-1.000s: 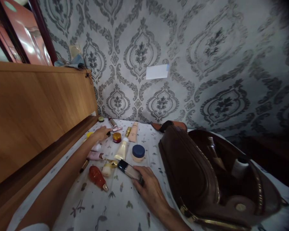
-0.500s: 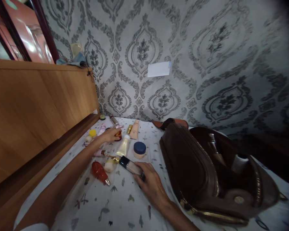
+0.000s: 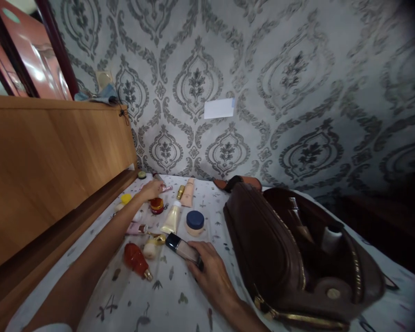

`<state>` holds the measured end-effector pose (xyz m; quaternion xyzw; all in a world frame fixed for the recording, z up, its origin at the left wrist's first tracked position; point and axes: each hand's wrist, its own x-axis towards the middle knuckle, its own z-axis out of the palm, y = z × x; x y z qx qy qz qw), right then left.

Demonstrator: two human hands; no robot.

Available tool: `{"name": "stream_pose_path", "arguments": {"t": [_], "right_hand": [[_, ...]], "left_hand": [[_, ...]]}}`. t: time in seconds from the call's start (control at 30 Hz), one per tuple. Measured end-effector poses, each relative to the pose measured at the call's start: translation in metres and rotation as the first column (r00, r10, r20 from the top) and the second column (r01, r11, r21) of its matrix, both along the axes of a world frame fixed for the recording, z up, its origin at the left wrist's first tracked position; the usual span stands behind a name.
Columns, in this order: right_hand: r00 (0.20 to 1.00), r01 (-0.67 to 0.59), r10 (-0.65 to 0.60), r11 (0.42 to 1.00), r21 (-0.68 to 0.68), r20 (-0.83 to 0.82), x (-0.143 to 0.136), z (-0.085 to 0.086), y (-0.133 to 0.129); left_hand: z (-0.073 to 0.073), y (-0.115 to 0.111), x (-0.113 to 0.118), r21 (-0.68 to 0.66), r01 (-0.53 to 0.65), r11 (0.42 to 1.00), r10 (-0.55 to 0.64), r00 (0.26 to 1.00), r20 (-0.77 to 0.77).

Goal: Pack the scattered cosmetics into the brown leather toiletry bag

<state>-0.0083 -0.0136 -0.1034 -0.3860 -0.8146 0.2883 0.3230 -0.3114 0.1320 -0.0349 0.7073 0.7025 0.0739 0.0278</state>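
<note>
My right hand [image 3: 212,272] is closed around the base end of a foundation bottle [image 3: 184,250] with a black cap, tilted low over the cloth. Farther back, my left hand [image 3: 152,189] is over slim pink and silver tubes [image 3: 166,188]; its fingertips are too small and blurred to read. Just in front of that hand sits an amber jar [image 3: 157,205]. Between the hands lie a cream tube [image 3: 172,217] and a blue-lidded jar [image 3: 195,223]. A red bulb-shaped bottle [image 3: 137,261] and a small cream bottle [image 3: 150,249] lie nearer me.
To the right, a brown zippered bag [image 3: 263,240] gapes, holding a clear-capped bottle [image 3: 299,219] and a white container [image 3: 331,239]. A peach tube [image 3: 188,192] and a gold lipstick [image 3: 180,192] lie behind. A wooden panel [image 3: 55,152] borders the left; patterned wallpaper [image 3: 197,83] rises behind.
My left hand has moved off the amber jar, back and left to the slim tubes, leaving the jar uncovered. The right hand keeps hold of the foundation bottle. The view has shifted slightly.
</note>
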Motion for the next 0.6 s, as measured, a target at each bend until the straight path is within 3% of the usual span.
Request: {"name": "stream_pose_path", "arguments": {"t": [0.13,0.3,0.6], "right_hand": [[1.000,-0.004,0.003,1.000,-0.027,-0.021,0.001,0.000,0.001],[1.000,-0.005,0.004,0.997,-0.081,-0.004,0.001,-0.001,0.001],[1.000,-0.011,0.010,0.997,-0.073,-0.015,0.000,-0.005,0.005]], "left_hand": [[-0.005,0.025,0.000,0.004,-0.122,0.993,0.122,0.991,-0.055],[-0.016,0.049,0.002,-0.061,-0.157,0.986,0.152,0.985,-0.083],[-0.014,0.048,-0.019,-0.042,-0.254,0.966,0.252,0.966,-0.059]]}}
